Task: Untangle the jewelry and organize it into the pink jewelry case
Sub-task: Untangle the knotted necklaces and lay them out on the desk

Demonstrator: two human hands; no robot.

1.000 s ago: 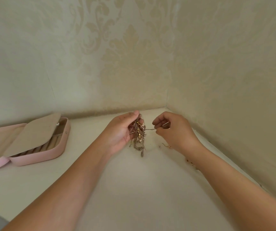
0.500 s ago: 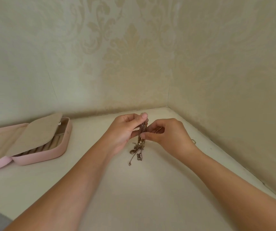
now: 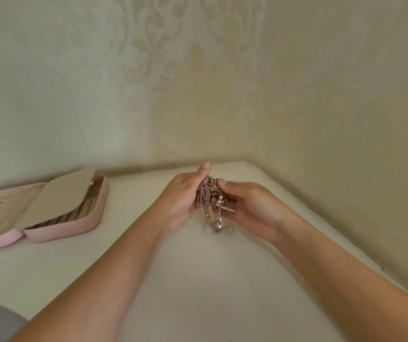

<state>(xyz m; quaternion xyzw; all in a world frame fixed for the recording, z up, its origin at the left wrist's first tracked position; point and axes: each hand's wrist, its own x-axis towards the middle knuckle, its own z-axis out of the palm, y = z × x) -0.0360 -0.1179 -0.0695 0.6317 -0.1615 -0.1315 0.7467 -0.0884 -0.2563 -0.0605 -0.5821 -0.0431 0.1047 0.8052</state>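
"Jewelry tangle point(image 3: 210, 201) looks light as anything. Where exactly is it?"

"Held up between both hands, just above the pale tabletop point(image 3: 198, 280), near the far corner where the walls meet. The left hand point(image 3: 183, 196) grips the clump from the left, with its fingers curled round the chains. The right hand point(image 3: 252, 206) pinches the top with its thumb, its fingers curled underneath."

"How would it handle?"

"Limp and slippery, I'd say. The chains are fine, so they sag and slide, and a hard yank could snap them or tighten the knot. Better to take one loose end or a clasp and ease it out than to pull at the middle."

"What does it look like?"

"Rose-gold and silvery chains bunched together, with a pale bead point(image 3: 220, 198) midway and a silver drop pendant point(image 3: 219, 224) dangling lowest. How many pieces there are, I can't tell."

"And the case?"

"The pink jewelry case point(image 3: 74, 227) lies open at the far left, well apart from the hands, with a beige flap point(image 3: 57, 196) over its ring rolls."
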